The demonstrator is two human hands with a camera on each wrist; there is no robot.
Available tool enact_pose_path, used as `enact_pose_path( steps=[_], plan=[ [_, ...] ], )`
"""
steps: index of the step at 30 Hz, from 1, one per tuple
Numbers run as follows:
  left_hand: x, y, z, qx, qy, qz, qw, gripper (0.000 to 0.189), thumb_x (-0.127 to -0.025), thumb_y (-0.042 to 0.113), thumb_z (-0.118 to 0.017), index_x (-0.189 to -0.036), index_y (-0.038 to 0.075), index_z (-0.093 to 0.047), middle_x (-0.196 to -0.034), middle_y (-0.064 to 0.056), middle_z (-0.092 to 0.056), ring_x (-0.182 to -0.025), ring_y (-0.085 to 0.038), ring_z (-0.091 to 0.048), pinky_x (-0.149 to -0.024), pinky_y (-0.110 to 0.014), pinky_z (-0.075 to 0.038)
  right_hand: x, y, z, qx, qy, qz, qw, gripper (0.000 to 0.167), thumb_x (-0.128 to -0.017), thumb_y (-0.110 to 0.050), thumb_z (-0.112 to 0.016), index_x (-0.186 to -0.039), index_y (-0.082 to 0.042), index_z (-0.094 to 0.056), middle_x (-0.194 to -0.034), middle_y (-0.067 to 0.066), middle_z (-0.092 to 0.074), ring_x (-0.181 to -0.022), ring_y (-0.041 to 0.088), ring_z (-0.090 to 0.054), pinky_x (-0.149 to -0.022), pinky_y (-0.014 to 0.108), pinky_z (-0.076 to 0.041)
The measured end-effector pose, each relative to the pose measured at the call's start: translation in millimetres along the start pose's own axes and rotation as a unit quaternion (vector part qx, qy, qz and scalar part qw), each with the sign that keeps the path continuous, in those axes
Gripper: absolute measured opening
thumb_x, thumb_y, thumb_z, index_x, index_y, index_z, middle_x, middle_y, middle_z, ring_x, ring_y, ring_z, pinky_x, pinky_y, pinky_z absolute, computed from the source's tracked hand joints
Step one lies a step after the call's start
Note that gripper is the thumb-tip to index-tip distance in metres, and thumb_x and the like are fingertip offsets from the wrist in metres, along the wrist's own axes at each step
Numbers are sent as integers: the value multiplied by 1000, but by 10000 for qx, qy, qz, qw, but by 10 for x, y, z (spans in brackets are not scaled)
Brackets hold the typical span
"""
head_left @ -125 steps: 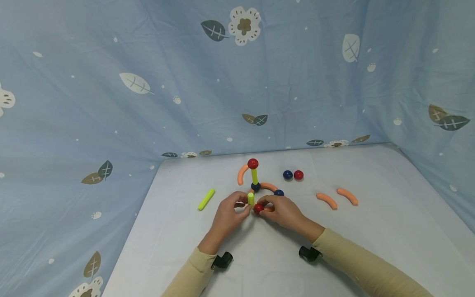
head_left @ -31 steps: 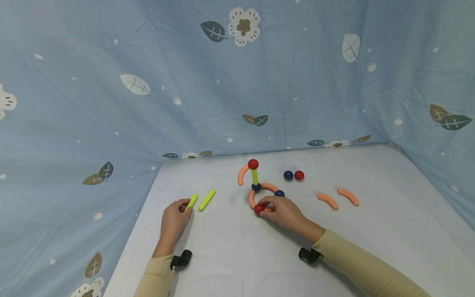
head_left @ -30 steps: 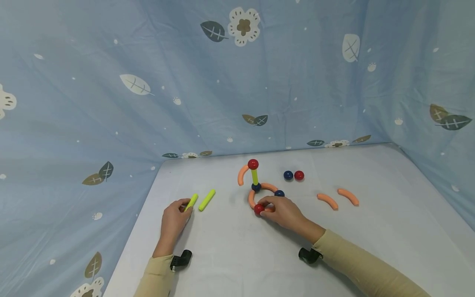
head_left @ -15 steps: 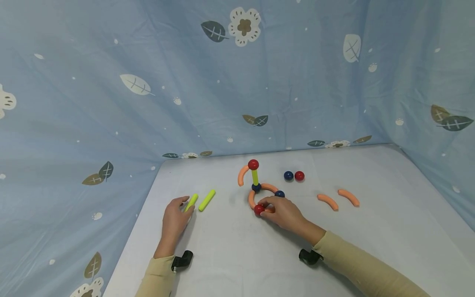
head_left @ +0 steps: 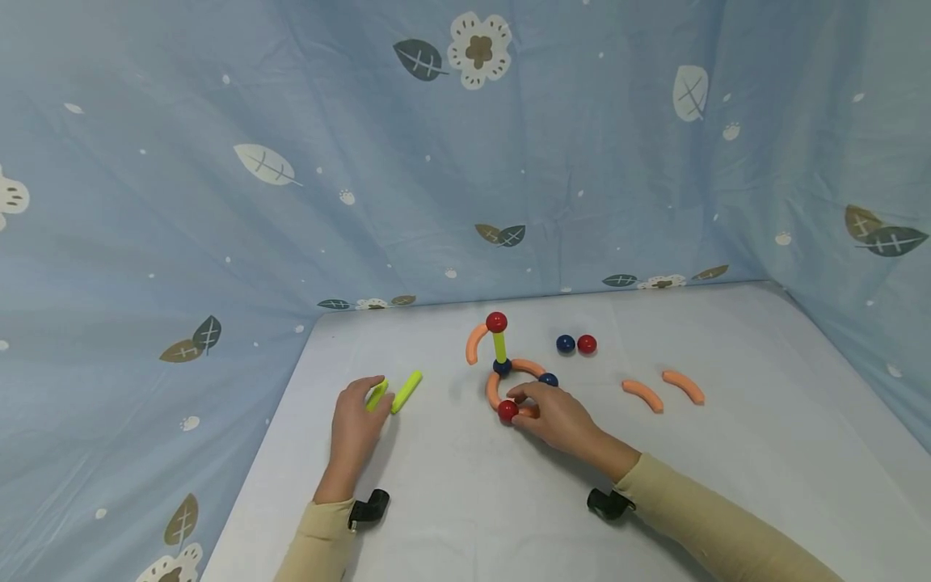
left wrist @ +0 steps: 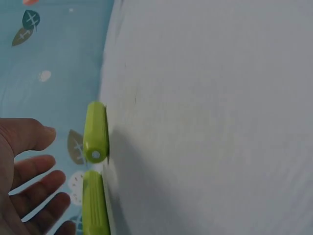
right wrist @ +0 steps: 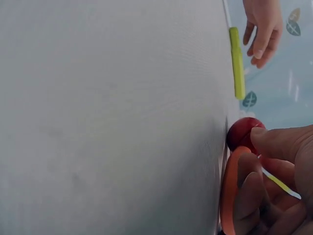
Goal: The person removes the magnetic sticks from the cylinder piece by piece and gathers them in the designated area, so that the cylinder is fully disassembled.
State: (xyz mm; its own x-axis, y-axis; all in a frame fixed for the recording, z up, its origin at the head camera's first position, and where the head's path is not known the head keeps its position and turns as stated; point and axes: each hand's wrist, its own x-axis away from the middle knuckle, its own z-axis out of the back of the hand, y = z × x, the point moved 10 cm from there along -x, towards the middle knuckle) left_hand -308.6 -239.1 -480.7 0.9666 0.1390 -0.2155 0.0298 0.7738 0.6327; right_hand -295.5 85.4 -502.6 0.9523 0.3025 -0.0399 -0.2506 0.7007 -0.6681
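My left hand (head_left: 358, 422) hovers with parted fingers over two yellow-green sticks that lie side by side. In the left wrist view its fingers stand apart from the nearer stick (left wrist: 95, 132) and the other stick (left wrist: 95, 203). My right hand (head_left: 556, 416) pinches a red ball (head_left: 507, 411) at the front of a ring of orange curved pieces; its thumb presses the red ball (right wrist: 243, 133), and its fingers lie along an orange curved piece (right wrist: 229, 196). At the ring's back, an upright yellow-green stick (head_left: 499, 347) rises from a blue ball (head_left: 503, 367) and bears a red ball (head_left: 497, 322).
An orange curved piece (head_left: 476, 343) hangs from the upper red ball. Behind the ring lie a loose blue ball (head_left: 566, 344) and a red ball (head_left: 587, 344). Two orange curved pieces (head_left: 642, 396) rest at the right. A patterned blue cloth (head_left: 407, 162) backs the white table (head_left: 465, 501).
The left hand has carried a yellow-green stick from the ring to the left, laid it beside the other one, let go and lifted slightly rightward. The right hand keeps its place at the red ball.
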Motion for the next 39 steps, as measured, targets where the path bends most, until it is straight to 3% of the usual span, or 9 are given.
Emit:
enact_pose_path(
  steps=[13,21,32,39],
  plan=[
    [80,480,-181,350,52,-858,9957,34,-93,18,-75,-125,5,-70,-128,-12,-67,-122,-33,-57,-103,-51,-46,-20,10,213,-70,298,110,9995,36,-91,-18,-77,-126,-17,-67,-114,0,-69,-71,7,-56,-57,24,-50],
    [73,743,-324,618,-104,-1023,9928,35,-95,23,-73,-127,8,-70,-119,-6,-70,-116,-28,-62,-100,-47,-50,-55,-18,400,-142,632,424,9970,43,-92,-17,-77,-132,-12,-64,-114,5,-68,-76,10,-55,-62,25,-51],
    [14,1047,-394,693,5,-1365,9882,34,-97,23,-72,-129,11,-68,-114,-5,-71,-109,-23,-66,-97,-42,-53,-179,-124,578,16,921,725,9931,41,-94,-16,-75,-133,-15,-63,-121,4,-66,-88,14,-61,-67,26,-54],
    [-24,1212,-416,1126,22,-1574,9811,34,-97,21,-71,-129,7,-68,-115,-6,-70,-107,-21,-66,-94,-37,-56,-271,-226,642,13,1078,911,9900,41,-95,-25,-75,-132,-12,-63,-123,8,-66,-95,19,-65,-79,36,-58]
  ],
)
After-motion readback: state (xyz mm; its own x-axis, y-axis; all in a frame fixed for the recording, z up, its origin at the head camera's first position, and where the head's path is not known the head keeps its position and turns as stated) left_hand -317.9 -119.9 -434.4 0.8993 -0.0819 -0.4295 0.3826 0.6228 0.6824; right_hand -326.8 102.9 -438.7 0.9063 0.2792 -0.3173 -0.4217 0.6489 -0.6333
